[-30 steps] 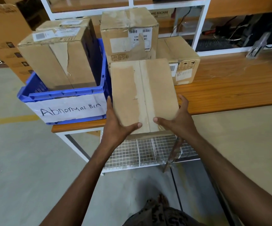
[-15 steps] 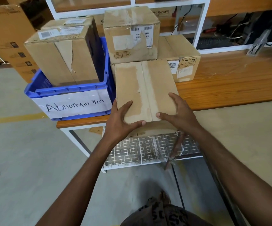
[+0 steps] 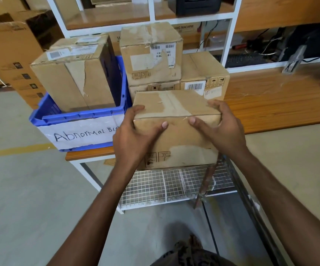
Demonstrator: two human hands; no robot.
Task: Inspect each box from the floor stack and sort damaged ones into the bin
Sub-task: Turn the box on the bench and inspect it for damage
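Observation:
I hold a brown cardboard box [image 3: 178,137] with both hands in front of the table edge. Its taped top faces up and a side with handling symbols faces me. My left hand [image 3: 134,137] grips its left side, thumb across the front. My right hand [image 3: 220,127] grips the right top corner. The blue bin [image 3: 78,120] labelled "Abnormal Bin" stands to the left on the table, with a torn box [image 3: 74,77] inside it.
Behind the held box, a scuffed box [image 3: 151,54] is stacked on other boxes [image 3: 203,77] on the wooden table [image 3: 280,104]. A wire mesh shelf [image 3: 174,187] sits below. White shelving [image 3: 151,18] rises behind. Large cartons [image 3: 7,54] stand at far left.
The box has tipped so its top faces up and a side faces me. Both hands shifted from its near edge to its sides and upper corners. The view moved closer.

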